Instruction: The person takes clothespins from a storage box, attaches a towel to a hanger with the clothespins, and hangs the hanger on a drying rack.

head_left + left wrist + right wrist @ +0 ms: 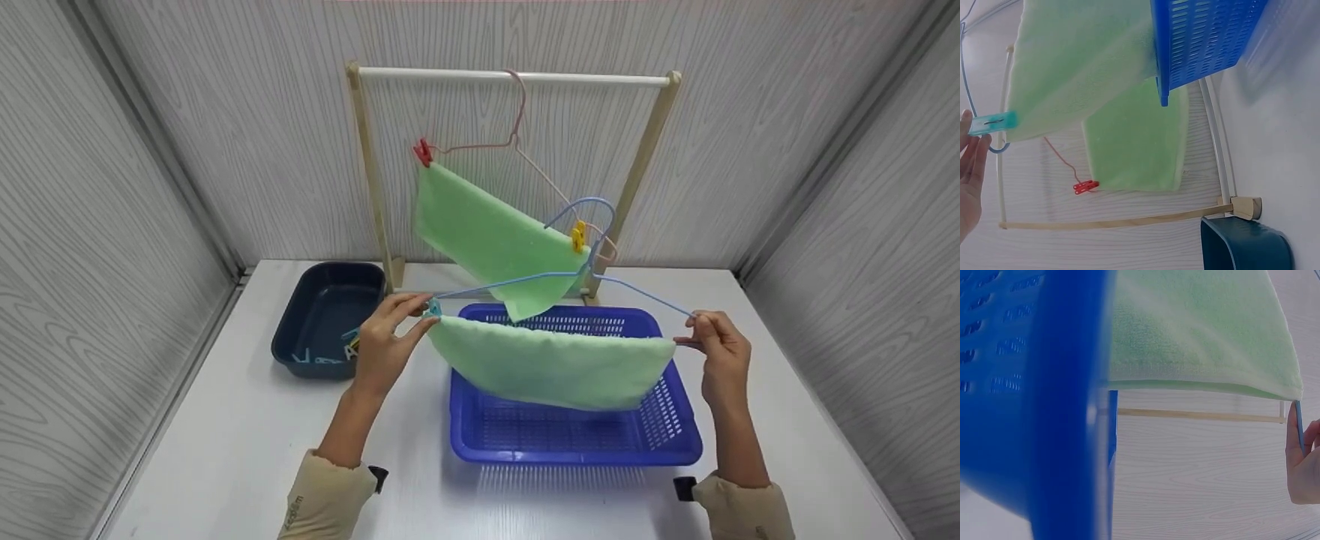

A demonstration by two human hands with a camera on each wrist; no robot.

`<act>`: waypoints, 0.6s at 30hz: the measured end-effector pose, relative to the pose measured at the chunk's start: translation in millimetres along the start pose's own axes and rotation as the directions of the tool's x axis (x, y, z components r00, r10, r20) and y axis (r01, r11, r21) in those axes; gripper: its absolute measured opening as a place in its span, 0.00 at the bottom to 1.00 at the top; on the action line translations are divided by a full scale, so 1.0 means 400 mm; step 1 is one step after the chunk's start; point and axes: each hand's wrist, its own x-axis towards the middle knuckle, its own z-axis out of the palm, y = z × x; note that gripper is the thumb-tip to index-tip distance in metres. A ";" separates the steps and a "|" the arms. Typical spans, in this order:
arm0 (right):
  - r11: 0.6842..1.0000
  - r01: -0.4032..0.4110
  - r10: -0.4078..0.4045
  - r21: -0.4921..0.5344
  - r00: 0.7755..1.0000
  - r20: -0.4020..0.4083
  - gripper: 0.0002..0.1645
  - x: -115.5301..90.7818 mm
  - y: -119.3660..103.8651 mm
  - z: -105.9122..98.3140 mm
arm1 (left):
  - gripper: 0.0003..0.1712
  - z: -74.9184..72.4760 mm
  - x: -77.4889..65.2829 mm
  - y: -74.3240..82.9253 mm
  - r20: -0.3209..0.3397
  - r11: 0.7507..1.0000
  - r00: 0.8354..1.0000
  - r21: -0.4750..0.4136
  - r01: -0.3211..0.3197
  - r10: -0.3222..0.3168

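A pale green towel (555, 367) hangs folded over the lower bar of a blue hanger (517, 282), held up above the blue basket. My left hand (384, 352) pinches a teal clothespin (995, 122) at the towel's left corner, by the hanger's left end. With thumb and fingers, my right hand (725, 360) grips the hanger's right end, just beyond the towel's edge. In the right wrist view a short piece of the blue hanger (1299, 424) runs from the towel's corner into the right hand's fingers.
Behind, a pink hanger (480, 145) on the rack's white rod (435, 73) carries a green towel (495, 232), with a red clothespin (424, 152) and a yellow clothespin (578, 237). Below is the blue basket (577, 457); left stands a dark tub (289, 330) with several clothespins.
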 end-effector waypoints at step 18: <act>1.000 -0.014 0.014 -0.002 0.999 -0.043 0.10 -0.002 -0.023 0.024 | 0.19 -0.004 0.003 0.006 0.031 0.999 0.999 0.007 0.033 -0.034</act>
